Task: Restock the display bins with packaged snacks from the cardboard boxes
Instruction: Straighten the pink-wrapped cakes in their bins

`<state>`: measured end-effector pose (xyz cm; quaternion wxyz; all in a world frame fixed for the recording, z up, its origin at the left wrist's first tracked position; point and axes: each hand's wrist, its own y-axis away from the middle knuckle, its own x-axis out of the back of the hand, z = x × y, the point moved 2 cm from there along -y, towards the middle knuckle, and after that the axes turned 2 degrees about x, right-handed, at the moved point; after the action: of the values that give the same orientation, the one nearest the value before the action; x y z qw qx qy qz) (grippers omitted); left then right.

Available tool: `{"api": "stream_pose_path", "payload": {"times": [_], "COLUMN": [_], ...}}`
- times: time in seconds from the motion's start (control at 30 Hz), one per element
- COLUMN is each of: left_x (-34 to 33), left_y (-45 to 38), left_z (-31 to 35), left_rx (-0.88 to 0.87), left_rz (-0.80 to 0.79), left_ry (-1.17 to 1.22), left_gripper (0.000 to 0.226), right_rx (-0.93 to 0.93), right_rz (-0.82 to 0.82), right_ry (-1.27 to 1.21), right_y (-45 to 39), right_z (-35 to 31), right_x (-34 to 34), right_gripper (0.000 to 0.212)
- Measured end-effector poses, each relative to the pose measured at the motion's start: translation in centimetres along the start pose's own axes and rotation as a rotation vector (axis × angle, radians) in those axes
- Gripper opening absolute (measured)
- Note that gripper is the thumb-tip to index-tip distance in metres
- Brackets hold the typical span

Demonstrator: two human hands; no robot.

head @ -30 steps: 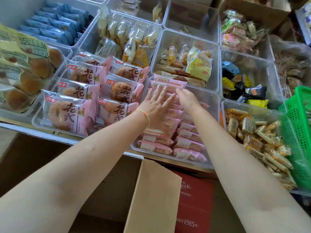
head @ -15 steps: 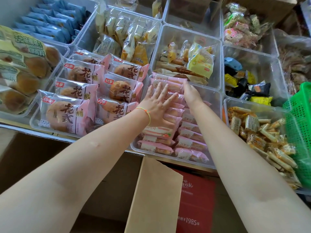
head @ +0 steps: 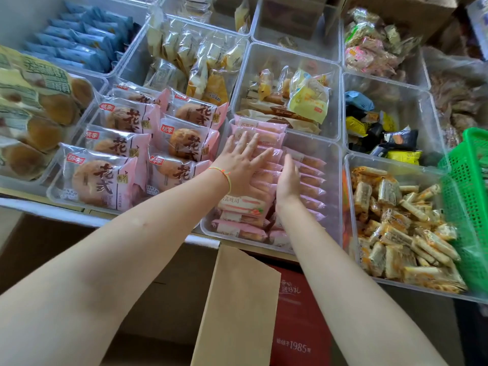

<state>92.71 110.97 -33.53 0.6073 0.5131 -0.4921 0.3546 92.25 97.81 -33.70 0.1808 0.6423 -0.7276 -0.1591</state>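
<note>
Clear plastic bin (head: 333,180), front edge | pink-wrapped toast packets (head: 244,206) filling its left side | right hand (head: 288,178) pulling back, fingers together, flat | left hand (head: 241,161) spread, pressing the row | tidying nearly done.

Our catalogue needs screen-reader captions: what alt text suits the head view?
Two bare hands work in a clear bin of pink snack packs: the left hand presses flat on the left row, the right hand stands edge-on between rows. Other snack bins surround it; an open cardboard box sits below.
</note>
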Motion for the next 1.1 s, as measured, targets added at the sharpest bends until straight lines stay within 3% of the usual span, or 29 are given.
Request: {"api": "stream_pose_path", "payload": {"times": [0.17,0.3,0.4,0.5,0.6,0.67,0.77,0.9,1.0,1.1], "left_x": [-0.2,-0.4,-0.6,-0.9,-0.8,-0.7,-0.3,-0.7,-1.4,-1.4], "left_y": [1.9,1.5,1.2,1.2,1.2,1.3,0.9,-0.5,-0.7,-0.8], "left_z": [-0.3,-0.1,0.0,-0.4,-0.4,0.1,1.2,0.8,0.4,0.5], "left_rx": [-0.025,0.009,-0.012,-0.073,-0.114,-0.094,0.032,0.170,0.157,0.097], "left_rz": [-0.010,-0.019,-0.009,0.002,-0.003,0.024,0.109,0.113,0.138,0.167], "left_ry": [-0.138,-0.132,-0.148,-0.176,-0.167,-0.069,0.174,0.212,0.214,0.193], "left_gripper": [0.146,0.147,0.146,0.141,0.135,0.121,0.096,0.089,0.091,0.079], "right_rx": [0.003,0.027,0.004,0.052,0.039,0.045,0.013,-0.062,-0.027,-0.031], "right_rz": [-0.119,-0.100,-0.120,-0.141,-0.063,-0.054,-0.025,-0.244,-0.256,-0.204], "right_ry": [-0.041,-0.120,-0.049,-0.037,0.003,0.009,-0.008,0.044,0.108,0.098], "right_y": [-0.7,-0.7,0.6,2.0,2.2,0.8,-0.8,-2.3,-4.5,-6.7], "right_z": [0.1,1.7,3.3,2.3,0.1,-1.3,-4.1,-4.6,-3.4,-1.4], "right_x": [-1.7,0.2,-0.4,-0.6,0.5,1.3,1.0,-2.1,-2.3,-1.4], "right_gripper": [0.067,0.052,0.084,0.084,0.077,0.079,0.063,0.087,0.097,0.103]}}
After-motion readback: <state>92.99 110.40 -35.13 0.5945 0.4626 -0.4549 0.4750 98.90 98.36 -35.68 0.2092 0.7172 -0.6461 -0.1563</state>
